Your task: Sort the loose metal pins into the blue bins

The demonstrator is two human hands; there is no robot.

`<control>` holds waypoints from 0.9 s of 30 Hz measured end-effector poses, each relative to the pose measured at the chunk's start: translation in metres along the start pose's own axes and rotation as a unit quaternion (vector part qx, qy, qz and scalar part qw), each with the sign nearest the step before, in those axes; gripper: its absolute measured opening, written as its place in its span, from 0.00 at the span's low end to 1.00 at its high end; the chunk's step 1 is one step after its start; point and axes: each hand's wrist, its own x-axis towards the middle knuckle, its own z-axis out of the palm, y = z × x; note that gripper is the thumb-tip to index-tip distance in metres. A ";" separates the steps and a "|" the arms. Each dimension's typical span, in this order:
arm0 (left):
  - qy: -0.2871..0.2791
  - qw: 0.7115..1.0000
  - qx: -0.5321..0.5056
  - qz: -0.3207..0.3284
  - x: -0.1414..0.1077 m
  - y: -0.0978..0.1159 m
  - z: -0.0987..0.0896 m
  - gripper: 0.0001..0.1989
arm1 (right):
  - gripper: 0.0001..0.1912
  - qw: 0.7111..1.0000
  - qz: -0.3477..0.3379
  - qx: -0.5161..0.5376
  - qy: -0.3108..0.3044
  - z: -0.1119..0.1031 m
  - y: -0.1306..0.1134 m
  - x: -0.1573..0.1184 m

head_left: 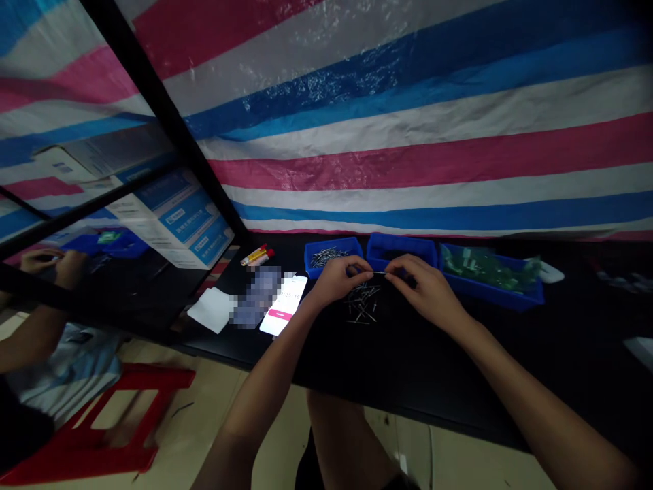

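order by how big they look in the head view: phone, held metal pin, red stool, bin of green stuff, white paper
1. red stool
2. bin of green stuff
3. phone and white paper, too alike to rank
4. metal pin

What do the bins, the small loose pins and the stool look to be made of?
Bins: likely moulded plastic, smooth, going by their even blue colour and thin walls.
Pins: probably bare metal, judging by their silvery glints.
Stool: seemingly glossy red plastic, from its uniform colour and soft sheen.
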 end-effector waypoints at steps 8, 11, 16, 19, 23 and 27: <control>0.050 0.999 -0.007 -0.002 0.002 -0.005 -0.001 0.10 | 0.14 0.999 0.023 -0.034 0.010 0.003 0.004 0.000; 0.065 0.997 -0.024 -0.017 0.002 -0.003 -0.001 0.13 | 0.14 0.997 0.028 -0.072 -0.027 0.005 0.009 -0.001; 0.089 0.995 -0.045 -0.020 0.002 0.001 -0.002 0.18 | 0.12 0.985 -0.020 -0.120 -0.122 0.012 0.016 -0.005; 0.111 0.992 -0.043 -0.032 0.003 -0.002 -0.001 0.15 | 0.11 0.981 -0.039 -0.123 -0.145 0.015 0.018 -0.007; 0.137 0.989 -0.042 -0.027 0.004 -0.008 0.000 0.10 | 0.11 0.978 -0.044 -0.135 -0.155 0.015 0.020 -0.007; 0.146 0.988 -0.050 -0.015 0.004 -0.010 -0.001 0.08 | 0.12 0.978 -0.039 -0.144 -0.149 0.015 0.024 -0.007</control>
